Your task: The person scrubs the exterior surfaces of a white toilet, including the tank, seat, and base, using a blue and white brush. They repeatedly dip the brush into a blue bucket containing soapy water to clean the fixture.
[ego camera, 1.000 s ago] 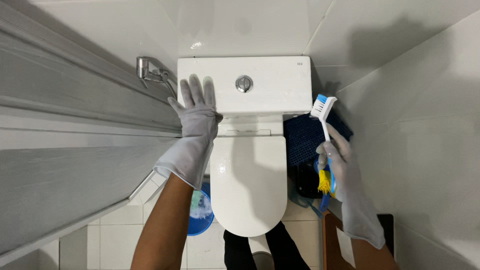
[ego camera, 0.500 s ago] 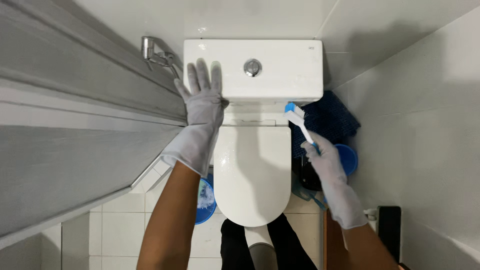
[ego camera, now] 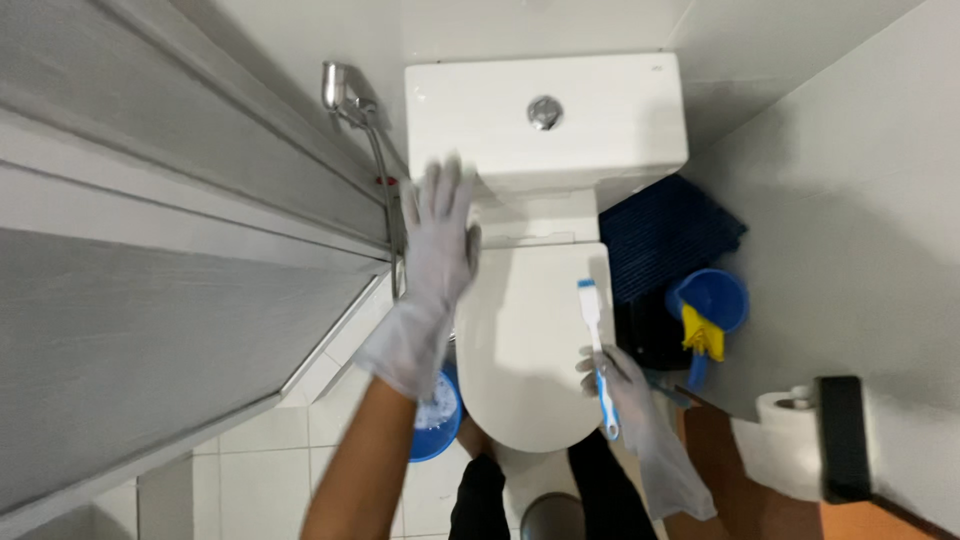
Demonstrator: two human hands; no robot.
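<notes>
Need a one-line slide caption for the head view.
Gloved right hand holds a blue-and-white brush over the closed toilet lid; gloved left hand is raised.

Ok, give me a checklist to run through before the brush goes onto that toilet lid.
1. Gloves on both hands: ok; left hand and right hand are both gloved.
2. Brush gripped: ok; the right hand holds its blue handle, bristle end pointing toward the tank.
3. Toilet lid shut: ok, closed and nothing lying on it.
4. Left hand braced: cannot tell; it is blurred, near the tank's left corner.
5. Blue bucket within reach: ok, on the floor left of the bowl, suds inside.
6. Bristles wet: cannot tell.
</notes>
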